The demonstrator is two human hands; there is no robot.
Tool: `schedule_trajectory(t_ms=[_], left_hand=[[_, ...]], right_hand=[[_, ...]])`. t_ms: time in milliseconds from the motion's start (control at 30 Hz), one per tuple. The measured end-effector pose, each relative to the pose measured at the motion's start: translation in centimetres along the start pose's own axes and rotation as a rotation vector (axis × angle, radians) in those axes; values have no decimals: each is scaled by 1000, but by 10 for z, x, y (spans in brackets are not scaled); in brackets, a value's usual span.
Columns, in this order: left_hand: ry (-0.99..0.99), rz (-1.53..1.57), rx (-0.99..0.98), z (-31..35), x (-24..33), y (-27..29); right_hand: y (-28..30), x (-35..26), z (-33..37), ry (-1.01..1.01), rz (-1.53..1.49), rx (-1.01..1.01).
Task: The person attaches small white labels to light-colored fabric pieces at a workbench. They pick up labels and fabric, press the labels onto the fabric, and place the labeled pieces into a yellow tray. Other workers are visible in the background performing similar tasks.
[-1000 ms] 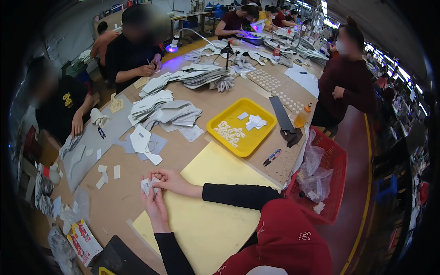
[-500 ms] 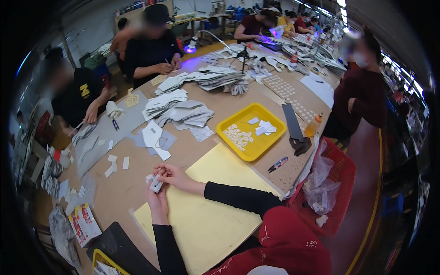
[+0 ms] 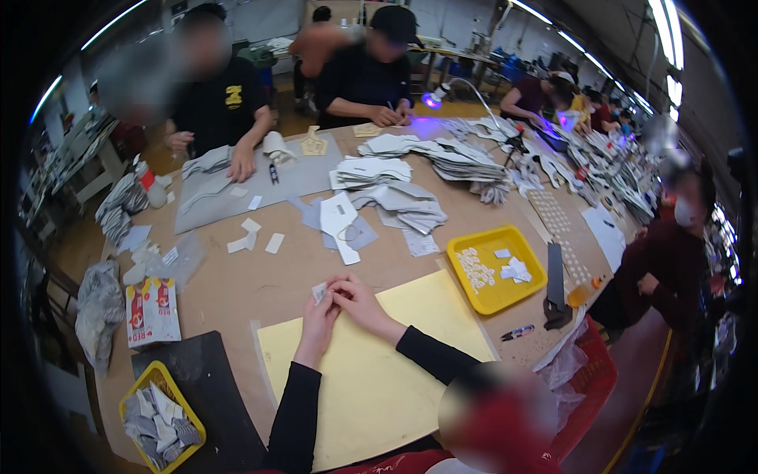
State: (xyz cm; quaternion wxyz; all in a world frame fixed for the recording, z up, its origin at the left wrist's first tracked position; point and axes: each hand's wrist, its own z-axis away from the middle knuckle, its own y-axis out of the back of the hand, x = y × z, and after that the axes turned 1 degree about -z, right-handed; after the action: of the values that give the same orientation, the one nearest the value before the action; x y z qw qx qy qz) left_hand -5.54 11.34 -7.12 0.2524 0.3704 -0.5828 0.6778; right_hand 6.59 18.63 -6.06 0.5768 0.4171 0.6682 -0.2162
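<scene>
Tabletop [image 3: 217,296]: L hand [image 3: 318,322] & R hand [image 3: 359,302] partly hide white pc [image 3: 319,292].

White piece [image 3: 319,293] partly hidden by left hand [image 3: 317,322] and right hand [image 3: 359,302]
From here I can't tell its shape; off the worktop's [image 3: 221,292] near right corner, blur smears the garment [image 3: 501,433]; a bag [image 3: 562,381] covers part of the basket [image 3: 594,367].

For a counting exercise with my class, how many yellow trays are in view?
2: one tray to the right of the right hand, another tray at the picture's lower left, beside the black mat. Others could be hidden in the cluttered background.
</scene>
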Motion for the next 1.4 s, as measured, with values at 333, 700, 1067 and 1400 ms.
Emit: schedule_trajectory(t_ms=[333,700,1067,1400], left_hand=[[-63,32,217,0,2,-2],[-94,14,192,-1,1,-4],[-42,33,230,0,3,-5],[-5,65,226,-1,6,-4]], right_hand=[[0,6,1,-30,-274,111],[-4,-2,3,-102,-390,152],[2,6,2,-149,-336,152],[-2,-2,1,-139,-389,207]])
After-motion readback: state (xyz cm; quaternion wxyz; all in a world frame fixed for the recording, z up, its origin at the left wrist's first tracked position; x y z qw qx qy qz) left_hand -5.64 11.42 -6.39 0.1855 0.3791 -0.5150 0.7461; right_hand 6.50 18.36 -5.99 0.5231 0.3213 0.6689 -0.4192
